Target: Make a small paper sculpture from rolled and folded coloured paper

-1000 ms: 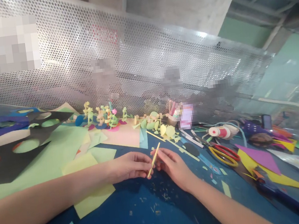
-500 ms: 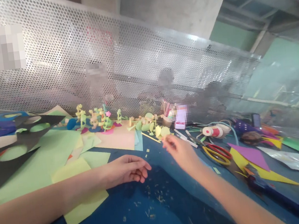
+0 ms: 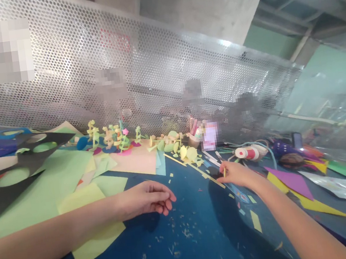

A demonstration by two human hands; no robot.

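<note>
My right hand (image 3: 237,175) hovers over the blue table right of centre, thumb and fingers pinched on a small yellow strip (image 3: 224,172). Its material is too small to make out. Beneath and left of these fingers lie a long thin pale-yellow strip (image 3: 208,176) and a dark round piece (image 3: 212,171). My left hand (image 3: 148,198) rests at the centre, its fingers loosely curled and nothing visible in them. Under the left forearm is a yellow paper sheet (image 3: 99,247). Scissors with red and yellow handles, seen earlier, are now hidden around my right hand and arm.
Small layered paper figures (image 3: 124,141) and yellow-green paper discs (image 3: 191,153) stand along a perforated metal screen (image 3: 152,64). A thread spool (image 3: 247,153) sits at the right, near purple paper (image 3: 293,182). Black cut-out paper (image 3: 2,201) lies left. Scraps (image 3: 256,221) dot the table.
My right hand has moved right and toward me from the yellow discs, with a small yellow strip between its fingers. The scissors are covered from view. My left hand stays nearly still.
</note>
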